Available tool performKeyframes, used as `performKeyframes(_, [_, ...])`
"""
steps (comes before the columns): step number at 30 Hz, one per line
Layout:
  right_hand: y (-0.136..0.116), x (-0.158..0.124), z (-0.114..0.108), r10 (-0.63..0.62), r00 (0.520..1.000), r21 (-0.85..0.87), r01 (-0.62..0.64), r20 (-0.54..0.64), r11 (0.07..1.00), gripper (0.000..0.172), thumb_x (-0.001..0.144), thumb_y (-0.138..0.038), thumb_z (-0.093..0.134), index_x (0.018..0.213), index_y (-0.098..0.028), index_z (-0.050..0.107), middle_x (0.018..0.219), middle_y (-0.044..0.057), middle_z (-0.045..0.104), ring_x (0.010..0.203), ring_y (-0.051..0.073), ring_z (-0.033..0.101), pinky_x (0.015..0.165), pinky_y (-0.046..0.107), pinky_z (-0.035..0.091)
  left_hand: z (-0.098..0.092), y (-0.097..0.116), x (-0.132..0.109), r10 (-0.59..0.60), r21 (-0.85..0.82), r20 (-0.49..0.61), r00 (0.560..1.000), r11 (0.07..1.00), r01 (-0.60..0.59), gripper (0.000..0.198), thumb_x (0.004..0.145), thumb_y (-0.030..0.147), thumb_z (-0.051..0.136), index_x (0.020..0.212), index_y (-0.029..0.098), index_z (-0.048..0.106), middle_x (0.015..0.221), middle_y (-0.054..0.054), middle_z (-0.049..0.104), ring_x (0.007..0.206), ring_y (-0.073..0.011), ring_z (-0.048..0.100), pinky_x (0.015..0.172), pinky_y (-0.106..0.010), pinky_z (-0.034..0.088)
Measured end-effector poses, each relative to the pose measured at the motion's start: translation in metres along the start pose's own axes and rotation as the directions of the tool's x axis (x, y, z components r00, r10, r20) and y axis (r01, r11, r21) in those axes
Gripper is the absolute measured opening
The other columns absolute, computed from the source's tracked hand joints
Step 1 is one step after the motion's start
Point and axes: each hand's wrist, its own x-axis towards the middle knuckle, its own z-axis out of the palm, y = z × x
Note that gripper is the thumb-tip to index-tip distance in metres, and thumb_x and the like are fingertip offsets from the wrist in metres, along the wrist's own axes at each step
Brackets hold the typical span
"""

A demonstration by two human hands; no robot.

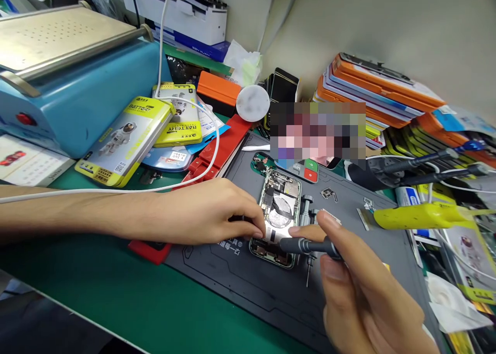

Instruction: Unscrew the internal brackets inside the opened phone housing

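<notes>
As it lies flat on the grey repair mat (251, 287), the opened phone (279, 209) shows its boards, a round coil and a pale strip across its lower half. The right hand (364, 297) comes in from the phone's lower right, its grip clamped between thumb and fingers on a dark precision screwdriver (306, 246), whose front end lies over the phone's lower half. The left hand (205, 212) reaches in from the phone's left, fingers curled down against the phone's left edge. A dark sliver shows under them, and I cannot tell whether that grip is closed on anything.

Just right of the phone stands a small grey cylindrical tool (306, 209), and a thin metal bit (308, 274) lies on the mat below the phone's lower right corner. Farther right of the phone rests a yellow-handled tool (422, 215). Just above the phone sits a tag with a green and a red square (310, 170).

Left of the phone, beyond the mat, a white cable (209, 152) loops over a red plastic piece (217, 152) and yellow battery packs (124, 139). A blue machine (77, 95) stands well to the phone's upper left. A stack of orange-edged cases (372, 93) rises to the phone's upper right. The green surface (116, 297) spreads out below and left of the phone.
</notes>
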Motion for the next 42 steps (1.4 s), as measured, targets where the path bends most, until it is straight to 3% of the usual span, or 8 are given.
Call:
performKeyframes(7, [0.0, 0.0, 0.0, -0.016, 1.0, 0.023, 0.016, -0.002, 1.0, 0.079, 0.091, 0.008, 0.062, 0.164, -0.02, 0.055, 0.131, 0.008, 0.077, 0.113, 0.024, 0.074, 0.099, 0.045, 0.062, -0.003, 0.001, 0.0, -0.042, -0.079, -0.014, 0.999, 0.996, 0.04, 0.012, 0.103, 0.012, 0.077, 0.107, 0.018, 0.087, 0.101, 0.0, 0.087, 0.089, -0.0141, 0.082, 0.079, -0.017, 0.055])
performKeyframes(13, [-0.001, 0.003, -0.002, -0.056, 0.998, 0.03, 0.055, 0.029, 0.998, 0.08, 0.09, 0.009, 0.062, 0.165, -0.018, 0.053, 0.132, 0.009, 0.078, 0.112, 0.023, 0.075, 0.095, 0.043, 0.063, -0.001, -0.001, -0.001, -0.029, -0.037, -0.021, 0.999, 0.999, 0.029, 0.012, 0.104, 0.013, 0.076, 0.108, 0.019, 0.086, 0.103, 0.0, 0.087, 0.094, -0.0154, 0.082, 0.083, -0.019, 0.056])
performKeyframes(19, [-0.002, 0.003, 0.003, -0.018, 1.0, 0.081, 0.019, -0.009, 0.997, 0.079, 0.089, 0.011, 0.062, 0.162, -0.019, 0.056, 0.131, 0.009, 0.08, 0.102, 0.023, 0.078, 0.088, 0.042, 0.065, -0.001, -0.001, -0.007, 0.124, 0.12, 0.004, 0.992, 0.985, -0.123, 0.019, 0.109, 0.009, 0.064, 0.111, 0.017, 0.081, 0.103, -0.003, 0.085, 0.09, -0.0158, 0.08, 0.081, -0.019, 0.055])
performKeyframes(22, [0.0, 0.006, 0.003, -0.018, 1.0, 0.108, 0.018, -0.005, 0.994, 0.074, 0.091, 0.01, 0.06, 0.16, -0.017, 0.056, 0.128, 0.009, 0.079, 0.103, 0.021, 0.078, 0.09, 0.042, 0.064, 0.002, 0.006, -0.013, 0.335, 0.371, 0.074, 0.939, 0.865, -0.338, 0.036, 0.114, 0.009, 0.044, 0.111, 0.017, 0.079, 0.102, -0.009, 0.084, 0.083, -0.0208, 0.077, 0.074, -0.029, 0.057])
performKeyframes(26, [0.0, 0.01, 0.001, -0.014, 1.0, 0.1, 0.014, -0.003, 0.995, 0.066, 0.095, 0.006, 0.059, 0.156, -0.018, 0.058, 0.126, 0.009, 0.08, 0.102, 0.02, 0.077, 0.087, 0.04, 0.065, 0.022, 0.023, -0.019, 0.574, 0.561, 0.191, 0.796, 0.602, -0.569, 0.036, 0.112, 0.017, 0.048, 0.103, 0.018, 0.083, 0.099, -0.013, 0.082, 0.066, -0.0217, 0.067, 0.054, -0.037, 0.053])
performKeyframes(31, [0.0, 0.012, -0.001, -0.023, 1.0, 0.079, 0.023, -0.001, 0.997, 0.056, 0.099, 0.004, 0.057, 0.152, -0.016, 0.06, 0.124, 0.009, 0.08, 0.103, 0.019, 0.077, 0.091, 0.037, 0.064, 0.05, 0.036, -0.006, 0.663, 0.609, 0.208, 0.719, 0.488, -0.625, 0.04, 0.106, 0.012, 0.048, 0.105, 0.005, 0.087, 0.091, -0.016, 0.079, 0.061, -0.0213, 0.06, 0.044, -0.037, 0.048])
performKeyframes(35, [0.002, 0.009, -0.002, -0.005, 1.0, 0.061, 0.004, 0.004, 0.998, 0.053, 0.1, 0.002, 0.057, 0.151, -0.012, 0.059, 0.121, 0.009, 0.079, 0.106, 0.019, 0.075, 0.093, 0.036, 0.061, 0.054, 0.038, 0.01, 0.659, 0.685, 0.223, 0.718, 0.418, -0.596, 0.034, 0.103, 0.009, 0.053, 0.099, 0.003, 0.086, 0.081, -0.014, 0.075, 0.055, -0.0199, 0.055, 0.042, -0.037, 0.043])
performKeyframes(42, [0.006, 0.007, -0.005, 0.028, 0.999, 0.043, -0.029, 0.023, 0.999, 0.05, 0.104, -0.001, 0.055, 0.152, -0.014, 0.058, 0.126, 0.008, 0.078, 0.11, 0.018, 0.073, 0.096, 0.033, 0.058, 0.056, 0.039, 0.012, 0.547, 0.67, 0.17, 0.82, 0.545, -0.503, 0.036, 0.104, 0.006, 0.048, 0.102, 0.004, 0.084, 0.081, -0.012, 0.075, 0.059, -0.0224, 0.058, 0.048, -0.038, 0.049])
